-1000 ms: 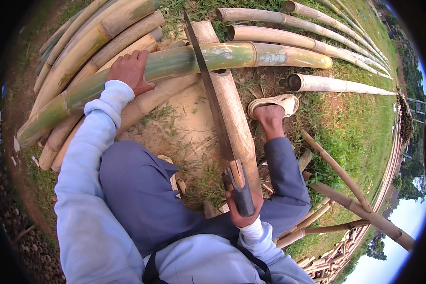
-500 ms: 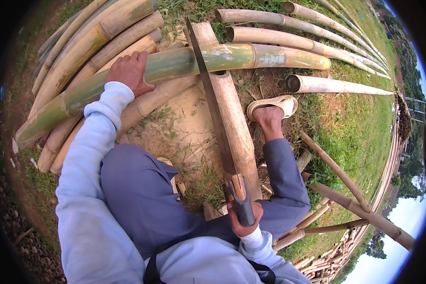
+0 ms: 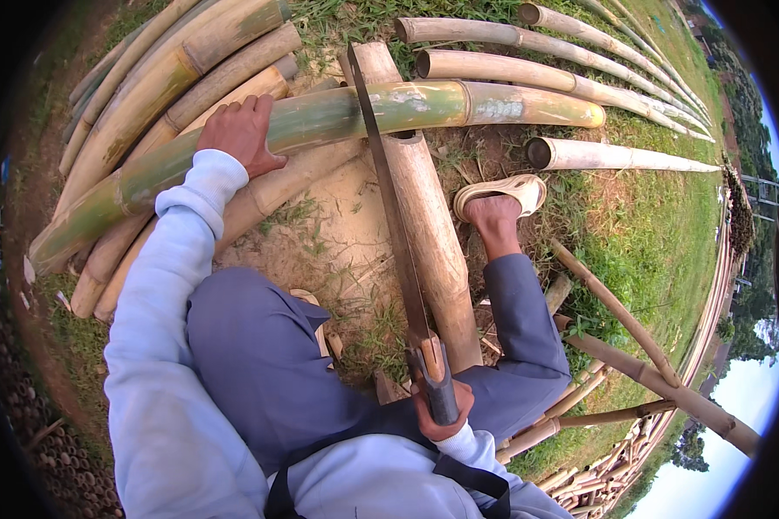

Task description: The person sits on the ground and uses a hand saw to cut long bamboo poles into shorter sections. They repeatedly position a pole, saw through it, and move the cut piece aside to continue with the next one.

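Note:
A green-and-tan bamboo pole [image 3: 316,118] lies crosswise in front of me. My left hand [image 3: 239,137] presses down on it with fingers curled over its far side and thumb toward me. In my right hand [image 3: 446,408], low in the middle near my lap, is the dark handle of a handsaw [image 3: 396,212]. Its long blade slants up and away across the pole, teeth against the bamboo right of my left hand; how deep they sit I cannot tell. Beneath the pole, a thick, pale bamboo log [image 3: 433,238] runs toward me as a support.
More bamboo poles [image 3: 229,39] are stacked at the far left, and several cut poles [image 3: 511,65] lie on grass at the far right. My sandalled foot [image 3: 496,203] stands right of the log. A bamboo frame [image 3: 658,385] rises at lower right. Pale sawdust [image 3: 320,203] covers the ground.
The handsaw has slid a little toward me, its tip and handle both lower. My left hand keeps its grip on the bamboo pole, which lies in the same place.

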{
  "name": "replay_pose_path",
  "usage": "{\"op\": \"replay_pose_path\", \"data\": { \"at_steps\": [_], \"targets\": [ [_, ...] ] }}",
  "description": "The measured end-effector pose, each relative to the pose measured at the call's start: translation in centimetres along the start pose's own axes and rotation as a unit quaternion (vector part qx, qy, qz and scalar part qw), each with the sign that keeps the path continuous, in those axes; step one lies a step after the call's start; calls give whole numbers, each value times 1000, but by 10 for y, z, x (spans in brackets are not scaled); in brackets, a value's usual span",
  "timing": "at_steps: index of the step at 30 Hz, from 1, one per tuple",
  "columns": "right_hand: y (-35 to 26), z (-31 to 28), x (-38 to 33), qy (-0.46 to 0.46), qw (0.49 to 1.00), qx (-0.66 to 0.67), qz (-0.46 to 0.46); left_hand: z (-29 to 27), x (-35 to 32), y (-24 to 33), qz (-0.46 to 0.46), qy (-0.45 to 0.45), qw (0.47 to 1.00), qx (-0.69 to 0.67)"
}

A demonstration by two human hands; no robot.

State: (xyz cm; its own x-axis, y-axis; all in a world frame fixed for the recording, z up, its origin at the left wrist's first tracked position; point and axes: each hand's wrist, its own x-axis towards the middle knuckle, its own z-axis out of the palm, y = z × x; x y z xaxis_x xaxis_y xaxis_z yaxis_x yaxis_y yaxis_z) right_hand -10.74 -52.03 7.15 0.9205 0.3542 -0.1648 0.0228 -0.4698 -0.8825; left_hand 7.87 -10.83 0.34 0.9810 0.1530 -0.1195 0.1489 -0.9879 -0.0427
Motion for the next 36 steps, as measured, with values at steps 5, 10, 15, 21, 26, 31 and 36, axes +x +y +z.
{"op": "replay_pose_path", "data": {
  "at_steps": [5,10,15,21,26,31,36],
  "targets": [
    [9,31,122,33,996,82,-12,-5,5,6,10,2,1000,-1],
    [-7,36,157,20,995,90,-32,-5,6,1,-11,-34,999,-27],
    [2,-3,-3,9,1000,-9,-5,-1,4,1,-12,-24,999,-20],
    [15,30,124,24,994,105,25,1,10,1,-2,-9,1000,-20],
    [2,32,160,1,992,128,16,-5,9,1,6,-17,1000,-13],
    [1,-5,-1,-8,1000,-2,19,-2,2,-2,-2,-2,1000,1],
    [19,18,68,15,999,38,-9,5,4,-1,4,0,1000,-22]
  ]
}}
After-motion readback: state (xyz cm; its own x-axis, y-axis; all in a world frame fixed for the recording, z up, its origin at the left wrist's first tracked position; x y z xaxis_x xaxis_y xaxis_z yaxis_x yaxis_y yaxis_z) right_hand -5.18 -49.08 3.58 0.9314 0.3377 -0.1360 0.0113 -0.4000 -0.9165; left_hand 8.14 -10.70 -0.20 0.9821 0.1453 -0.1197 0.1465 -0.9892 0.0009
